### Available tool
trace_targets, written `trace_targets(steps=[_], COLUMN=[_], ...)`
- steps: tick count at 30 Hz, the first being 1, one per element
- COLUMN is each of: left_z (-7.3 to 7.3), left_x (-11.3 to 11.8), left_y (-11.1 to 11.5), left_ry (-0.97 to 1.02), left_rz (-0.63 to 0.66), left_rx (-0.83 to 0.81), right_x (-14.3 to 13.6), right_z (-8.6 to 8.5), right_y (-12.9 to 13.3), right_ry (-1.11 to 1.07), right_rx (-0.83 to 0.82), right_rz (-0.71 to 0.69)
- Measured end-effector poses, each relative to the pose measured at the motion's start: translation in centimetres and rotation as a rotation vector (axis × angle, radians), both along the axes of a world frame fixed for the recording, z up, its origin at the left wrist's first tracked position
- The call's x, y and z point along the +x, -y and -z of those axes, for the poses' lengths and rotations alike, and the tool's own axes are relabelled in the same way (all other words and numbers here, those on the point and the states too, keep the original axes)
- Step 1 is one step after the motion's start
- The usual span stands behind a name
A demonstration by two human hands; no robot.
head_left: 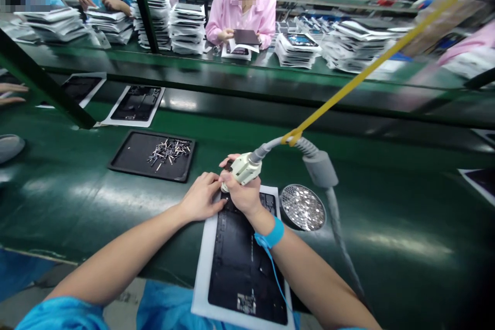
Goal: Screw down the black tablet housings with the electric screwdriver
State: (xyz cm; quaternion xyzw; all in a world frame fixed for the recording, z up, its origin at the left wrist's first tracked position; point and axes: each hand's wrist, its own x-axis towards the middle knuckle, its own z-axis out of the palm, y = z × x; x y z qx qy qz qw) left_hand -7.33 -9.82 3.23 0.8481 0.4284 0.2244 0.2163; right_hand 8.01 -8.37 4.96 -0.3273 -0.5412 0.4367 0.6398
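My right hand (244,197) is closed around a cream-coloured electric screwdriver (246,167), tilted over the top end of an opened tablet (235,252). The driver's tip is mostly hidden by my fingers. My left hand (200,197) rests at the tablet's upper left edge, its thumb apart from the fingers and its fingertips close to the tip; I see nothing held in it. Beneath the dark tablet lies a white sheet (201,278). A blue wrist strap (275,233) with a thin cord circles my right wrist.
A yellow strap (348,85) suspends the driver's grey cable (336,221). At right stands a round dish (324,216) of small shiny pieces. A black tray (129,157) at left holds small strips. Another tablet (136,103) lies beyond; a co-worker in pink (242,10) sits opposite.
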Motion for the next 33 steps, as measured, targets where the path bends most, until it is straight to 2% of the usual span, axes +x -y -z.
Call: trace_targets(steps=[4,8,12,14,17,19,21,23,26,29,33], left_z=[-0.4,-1.0,-1.8,-2.2,-2.6,-2.7,-2.7,-2.8,-3.1,-3.2,-2.7], left_x=[-0.6,0.5,3.5,4.7,5.3,5.2,5.2,5.3,5.9,6.1,6.2], left_y=[0.2,-0.5,-2.6,-3.9,-5.3,-6.0,-6.6,-7.4,-8.6,-9.2,-9.8], left_ry=[0.003,0.007,-0.208,-0.336,-0.391,-0.373,-0.366,-0.384,-0.387,-0.369,-0.395], left_rz=[0.024,0.019,-0.031,0.03,0.222,0.303,0.314,0.27,0.194,0.243,0.29], left_rx=[0.009,0.058,0.076,0.036,-0.031,-0.023,0.014,0.031,-0.041,-0.098,-0.027], right_x=[2.6,7.7,12.0,13.1,13.9,14.0,13.9,13.9,13.8,13.7,13.5], right_z=[-2.1,-4.2,-4.1,-3.5,-2.7,-2.5,-2.4,-2.4,-2.3,-2.1,-2.0], right_y=[0.3,0.9,1.4,1.5,1.6,1.6,1.6,1.4,1.1,0.8,0.6], right_ry=[-0.06,-0.059,-0.044,-0.035,-0.02,0.005,0.035,0.044,0.04,0.039,0.043], right_rx=[0.026,0.113,0.131,0.12,0.102,0.101,0.1,0.096,0.085,0.08,0.074], right_rz=[0.055,0.274,0.469,0.51,0.53,0.539,0.544,0.535,0.52,0.511,0.495])
